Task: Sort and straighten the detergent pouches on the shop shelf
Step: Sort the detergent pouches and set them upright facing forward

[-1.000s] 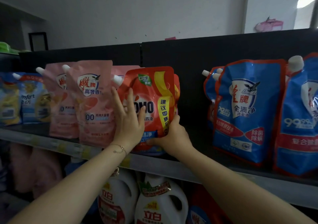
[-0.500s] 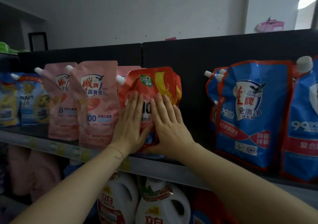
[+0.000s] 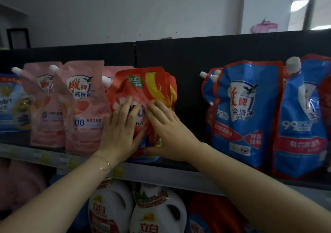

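— Hands first: how do they lie?
— Both lie flat on the front red pouch (image 3: 141, 82). The left hand (image 3: 119, 136) and right hand (image 3: 170, 136) have straight fingers, slightly spread, pressing its face. Neither curls round anything. The right thumb sits low, near the pouch's bottom edge.
— And where is the pouch?
— It stands on the shelf (image 3: 161, 175), directly under the fingertips, with more red ones tucked behind it. Pink pouches (image 3: 84, 107) stand just beside the left fingers (image 3: 125, 107), on their outer side. Blue pouches (image 3: 245, 114) stand well apart, beyond the right fingers (image 3: 157, 111).
— What could go wrong?
— The pouch looks soft and is creased above the fingertips, so I'd judge a hard push may fold it backward instead of squaring it. Pressure low down could slide its base toward the shelf lip and tip it onto the white bottles (image 3: 157, 213) below the wrists. A sideways shove from the left hand could knock the pink row askew.
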`<state>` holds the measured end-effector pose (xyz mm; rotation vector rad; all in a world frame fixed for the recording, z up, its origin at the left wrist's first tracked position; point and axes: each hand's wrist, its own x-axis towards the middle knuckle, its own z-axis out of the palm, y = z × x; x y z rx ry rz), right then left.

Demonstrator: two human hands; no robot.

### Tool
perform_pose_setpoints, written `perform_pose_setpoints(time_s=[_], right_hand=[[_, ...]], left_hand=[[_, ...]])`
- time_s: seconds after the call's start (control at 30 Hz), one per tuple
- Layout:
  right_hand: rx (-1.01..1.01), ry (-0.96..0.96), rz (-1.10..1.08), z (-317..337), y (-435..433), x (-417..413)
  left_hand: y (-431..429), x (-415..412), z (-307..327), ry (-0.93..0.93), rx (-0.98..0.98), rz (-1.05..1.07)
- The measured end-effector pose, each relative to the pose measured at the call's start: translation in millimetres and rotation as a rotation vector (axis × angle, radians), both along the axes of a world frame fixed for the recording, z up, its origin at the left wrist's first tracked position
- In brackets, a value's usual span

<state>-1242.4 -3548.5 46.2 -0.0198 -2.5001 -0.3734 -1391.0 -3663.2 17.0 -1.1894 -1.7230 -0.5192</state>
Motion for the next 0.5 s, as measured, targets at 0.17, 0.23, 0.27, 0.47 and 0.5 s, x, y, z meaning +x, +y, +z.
perform_pose_setpoints(time_s=[0.17, 0.23, 0.27, 0.47, 0.5], right_hand=[[0.007, -0.018, 0.007, 4, 13, 39], [0.029, -0.051, -0.024, 3, 17, 51], [0.035, -0.057, -0.045, 2, 19, 58], [0.009, 0.053, -0.267, -7, 41, 116], [0.015, 0.090, -0.312, -9, 45, 124]], left_hand=[[4, 29, 0, 0.228, -0.004, -0.146], [12, 45, 1, 0.265, -0.052, -0.229], [18, 56, 3, 0.265, -0.088, -0.282], [58, 114, 16, -0.230, -0.274, -0.553], [69, 119, 18, -0.354, -0.281, -0.554]])
